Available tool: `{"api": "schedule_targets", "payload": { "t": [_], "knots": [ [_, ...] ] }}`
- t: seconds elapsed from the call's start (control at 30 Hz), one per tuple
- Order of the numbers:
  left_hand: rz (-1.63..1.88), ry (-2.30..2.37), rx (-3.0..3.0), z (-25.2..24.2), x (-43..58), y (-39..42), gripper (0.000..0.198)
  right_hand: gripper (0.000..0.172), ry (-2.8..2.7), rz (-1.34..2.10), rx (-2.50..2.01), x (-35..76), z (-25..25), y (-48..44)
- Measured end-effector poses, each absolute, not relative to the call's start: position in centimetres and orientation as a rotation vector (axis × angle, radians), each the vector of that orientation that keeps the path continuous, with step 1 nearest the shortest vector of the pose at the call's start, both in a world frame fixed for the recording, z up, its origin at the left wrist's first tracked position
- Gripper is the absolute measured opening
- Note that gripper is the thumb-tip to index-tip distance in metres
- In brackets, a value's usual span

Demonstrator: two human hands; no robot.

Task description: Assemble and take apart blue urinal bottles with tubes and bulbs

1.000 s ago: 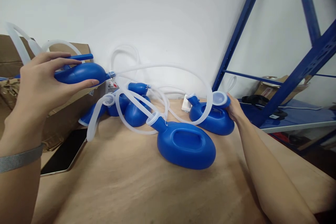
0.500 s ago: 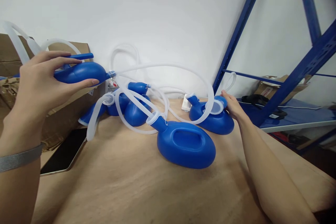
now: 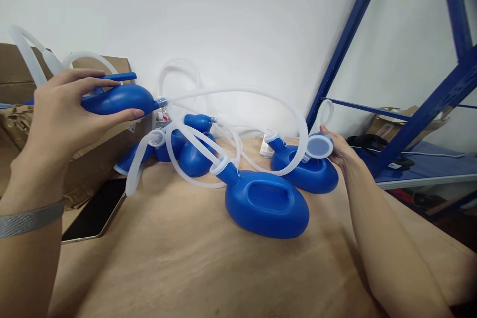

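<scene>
My left hand (image 3: 70, 104) is closed on a blue urinal bottle (image 3: 124, 99), thumb below and fingers over the top, above the table at left. A translucent tube (image 3: 246, 90) runs from near its neck. At right, my right hand (image 3: 339, 149) grips a blue cup (image 3: 319, 145) with a pale round rim facing me; its fingers are partly hidden. Behind and below that cup lies a blue urinal bottle (image 3: 307, 171) with a capped neck. Another blue urinal bottle (image 3: 266, 203) rests in the middle, its neck pointing up and left, with a tube at its mouth.
Other blue bottles (image 3: 196, 156) stand against the wall among looped tubes. A phone (image 3: 95, 211) lies on the table (image 3: 179, 258) at left, beside cardboard boxes (image 3: 84, 171). A small white box (image 3: 265, 149) sits at the back. Blue metal shelving (image 3: 428, 159) stands at right.
The cup in my right hand has tilted so that its rim faces me more, and it has moved a little right. My left hand keeps its hold. The view has shifted slightly.
</scene>
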State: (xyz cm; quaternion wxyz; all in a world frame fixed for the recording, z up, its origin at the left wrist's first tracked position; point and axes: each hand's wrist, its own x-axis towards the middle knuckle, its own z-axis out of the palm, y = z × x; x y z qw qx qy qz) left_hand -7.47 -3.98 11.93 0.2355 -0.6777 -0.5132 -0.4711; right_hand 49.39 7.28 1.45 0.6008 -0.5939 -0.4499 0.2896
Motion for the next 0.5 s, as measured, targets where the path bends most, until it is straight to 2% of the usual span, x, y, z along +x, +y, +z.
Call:
{"api": "schedule_targets", "payload": {
  "t": [0.13,0.3,0.43,0.5],
  "knots": [
    [-1.299,-1.394,-1.862,12.0,-7.3,-4.0,0.065,0.028,-1.004,0.822,-1.375,49.2,2.6,6.3],
    [-1.252,-1.370,-1.853,11.8,-7.7,-3.7,0.072,0.019,-0.962,0.819,-1.384,49.0,3.7,5.1],
    [-1.243,-1.360,-1.851,11.8,-7.8,-3.7,0.077,0.029,-0.882,0.928,-1.396,48.9,4.2,4.1],
    [-1.244,-1.357,-1.850,11.8,-7.8,-3.6,0.078,0.027,-0.847,1.014,-1.362,48.7,4.3,3.5]
  ]
}}
